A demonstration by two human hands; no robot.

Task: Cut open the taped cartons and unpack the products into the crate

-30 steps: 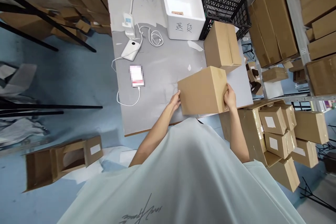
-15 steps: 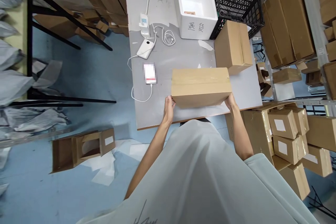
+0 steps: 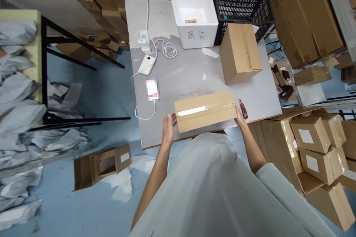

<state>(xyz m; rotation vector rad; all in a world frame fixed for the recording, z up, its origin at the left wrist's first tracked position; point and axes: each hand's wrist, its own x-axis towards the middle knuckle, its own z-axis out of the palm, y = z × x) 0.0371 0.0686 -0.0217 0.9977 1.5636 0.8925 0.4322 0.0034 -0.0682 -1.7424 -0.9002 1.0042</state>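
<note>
While the taped box (image 3: 205, 111) sits flat at the near edge of the grey table (image 3: 261, 96), right in front of the person, both hands are on its short ends; the left hand (image 3: 168, 129) presses its spread fingers against the left end, and the right hand (image 3: 239, 115) cups the right end, so it's grasped from both sides rather than lifted. Clear tape runs along the top seam and catches the light, so the sealing looks done; no label shows on the top face, and whatever's left probably starts there, though that's just a guess.

Room-wise it's kinda tight up front; the box's near side lies almost on the table's front edge, so any pull toward the body would tip it off. Just beside the right hand there's a small red-and-black cutter (image 3: 243, 108), close enough to get knocked. Further back on the right stands a second cardboard box (image 3: 239, 52), apart from the taped one with bare tabletop between them; that gap and the middle of the table are the open room. To the left lie a phone (image 3: 152, 90) on its cable, a white power bank (image 3: 146, 64) and a plug strip (image 3: 143, 38); at the far end sit a white foam bin (image 3: 193, 7) and a black crate (image 3: 240, 5). Stacked cartons (image 3: 311, 144) crowd the floor on the right, so swinging the box that way looks cramped.
</note>
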